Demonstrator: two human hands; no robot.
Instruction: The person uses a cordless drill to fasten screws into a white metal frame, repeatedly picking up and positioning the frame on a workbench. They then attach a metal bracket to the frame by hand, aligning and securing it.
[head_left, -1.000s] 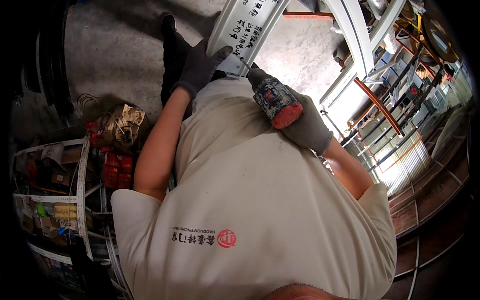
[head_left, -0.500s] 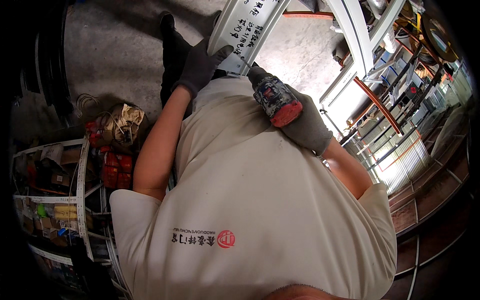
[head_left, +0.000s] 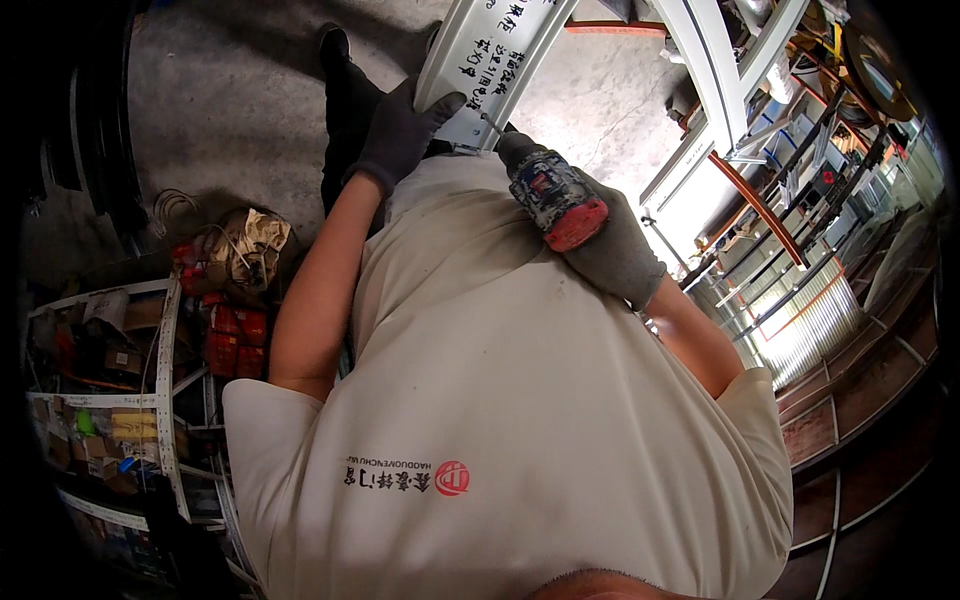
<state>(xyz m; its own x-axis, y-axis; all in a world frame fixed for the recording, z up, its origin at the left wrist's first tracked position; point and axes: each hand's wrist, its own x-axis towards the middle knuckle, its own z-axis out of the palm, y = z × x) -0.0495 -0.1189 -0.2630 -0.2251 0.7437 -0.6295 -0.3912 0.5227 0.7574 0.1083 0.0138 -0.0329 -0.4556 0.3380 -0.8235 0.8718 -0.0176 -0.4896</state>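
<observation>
A long white metal profile [head_left: 490, 70] with black handwriting runs away from my waist toward the top of the head view. My left hand [head_left: 400, 130], in a dark grey glove, grips its left edge near the close end, thumb lying over the top face. My right hand [head_left: 620, 245], also gloved, is closed round a cordless drill [head_left: 555, 195] with a dark, scuffed body and a red rear end. The drill's thin bit points up and left at the profile's near end. Whether its tip touches the metal I cannot tell. The drill body hides most of my right fingers.
White shelving [head_left: 165, 400] with boxes and parts stands at the left. Red packages [head_left: 237, 340] and a brown paper bag [head_left: 262, 245] sit beside it. A curved white frame [head_left: 705, 70] rises at the upper right, near an orange-brown bar [head_left: 757, 208] and racks of profiles.
The drill has shifted very slightly to the right, its bit still directed at the profile's near end. My left hand and the profile stay in place.
</observation>
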